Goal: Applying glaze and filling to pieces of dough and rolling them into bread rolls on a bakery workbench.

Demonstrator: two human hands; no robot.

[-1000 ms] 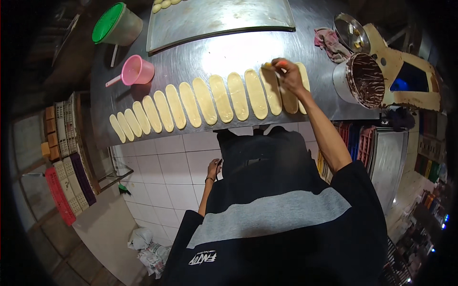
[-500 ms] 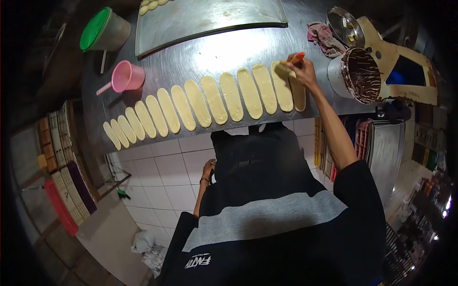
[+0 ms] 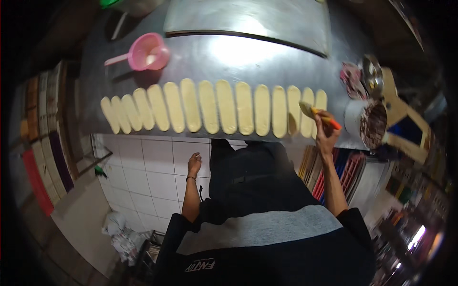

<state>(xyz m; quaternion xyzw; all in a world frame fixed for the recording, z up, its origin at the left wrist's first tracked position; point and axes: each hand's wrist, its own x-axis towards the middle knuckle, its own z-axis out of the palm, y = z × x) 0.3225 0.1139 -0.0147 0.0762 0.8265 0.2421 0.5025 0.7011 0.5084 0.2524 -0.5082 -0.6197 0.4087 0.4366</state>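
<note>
My right hand (image 3: 326,135) is closed round the handle of a pastry brush (image 3: 311,110) with an orange-red end. Its bristles are over the strips at the right end of a row of flat, pale dough strips (image 3: 244,109); whether they touch is hard to tell. The strips lie side by side along the near edge of the steel table (image 3: 200,64), and several look glossy. Below that edge, over the tiled floor, my left hand (image 3: 194,163) hangs with loosely bent fingers and holds nothing.
A pink dipper (image 3: 163,56) stands at the left, near a green-lidded bucket (image 3: 139,6). Along the back lies a metal tray (image 3: 253,16). At the right are a brown-smeared pot (image 3: 354,117), a steel bowl (image 3: 375,80), a cloth (image 3: 350,77) and a cut-out board (image 3: 394,102).
The view has shifted. My right hand with the brush has come back from the strips' far ends toward the near table edge. My left hand has moved out from beside my body, its fingers loosened.
</note>
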